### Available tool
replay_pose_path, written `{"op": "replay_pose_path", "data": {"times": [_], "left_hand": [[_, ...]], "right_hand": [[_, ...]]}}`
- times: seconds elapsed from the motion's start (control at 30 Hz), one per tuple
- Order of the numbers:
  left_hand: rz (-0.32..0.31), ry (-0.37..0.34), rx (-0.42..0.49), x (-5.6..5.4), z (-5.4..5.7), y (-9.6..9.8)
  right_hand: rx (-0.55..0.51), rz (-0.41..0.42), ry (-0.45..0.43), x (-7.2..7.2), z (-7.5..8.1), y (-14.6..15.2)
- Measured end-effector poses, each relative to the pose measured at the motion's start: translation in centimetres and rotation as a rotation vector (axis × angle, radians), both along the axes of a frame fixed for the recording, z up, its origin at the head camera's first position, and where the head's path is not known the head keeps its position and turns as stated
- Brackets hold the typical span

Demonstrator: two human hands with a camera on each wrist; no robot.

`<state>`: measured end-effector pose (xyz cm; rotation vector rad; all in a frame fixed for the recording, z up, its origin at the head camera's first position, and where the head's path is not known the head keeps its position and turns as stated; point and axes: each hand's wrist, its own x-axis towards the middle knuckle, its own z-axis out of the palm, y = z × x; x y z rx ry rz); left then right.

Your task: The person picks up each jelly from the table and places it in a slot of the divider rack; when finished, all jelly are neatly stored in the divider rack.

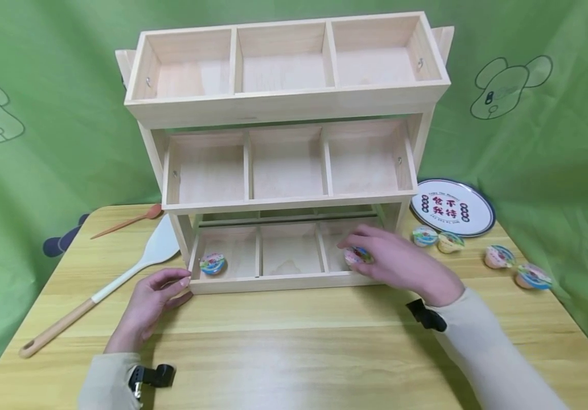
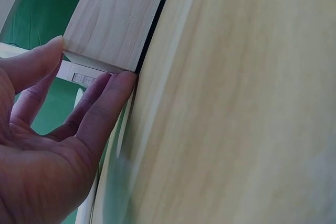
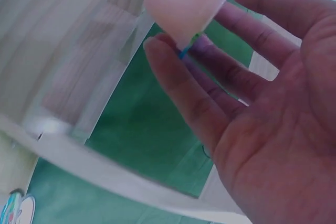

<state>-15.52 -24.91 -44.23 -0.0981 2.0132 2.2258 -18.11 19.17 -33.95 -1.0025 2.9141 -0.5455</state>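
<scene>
Pinched the lower front left corner of the wooden rack (image 1: 289,202) with the left hand (image 1: 145,303), between thumb and fingers. Clamped a lidded cup (image 1: 356,256) in the right hand (image 1: 401,257), at the bottom right compartment (image 1: 333,259); could not tell if touching its floor. Saw another cup (image 1: 213,263) in the bottom left compartment (image 1: 240,256), a spatula (image 1: 119,282) at left, four more cups (image 1: 498,257) at right, and beyond them a printed plate (image 1: 453,208).

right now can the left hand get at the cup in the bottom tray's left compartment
Probably yes: the left hand grips a front corner of the bottom tray, close to that cup, with only low walls between; it would likely have to let go first.
</scene>
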Motion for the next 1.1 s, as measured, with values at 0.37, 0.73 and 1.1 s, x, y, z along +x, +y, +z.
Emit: {"op": "replay_pose_path", "data": {"times": [0.37, 0.73, 1.1], "left_hand": [[-0.004, -0.013, -0.009, 0.0, 0.1, -0.2], [-0.013, -0.018, 0.000, 0.0, 0.1, -0.2], [-0.017, -0.029, -0.026, 0.0, 0.4, -0.2]], "right_hand": [[0.015, 0.033, 0.034, -1.0, 0.3, -2.4], [-0.022, 0.124, 0.022, -1.8, 0.1, -5.4], [-0.009, 0.181, 0.018, -2.2, 0.0, -8.6]]}}
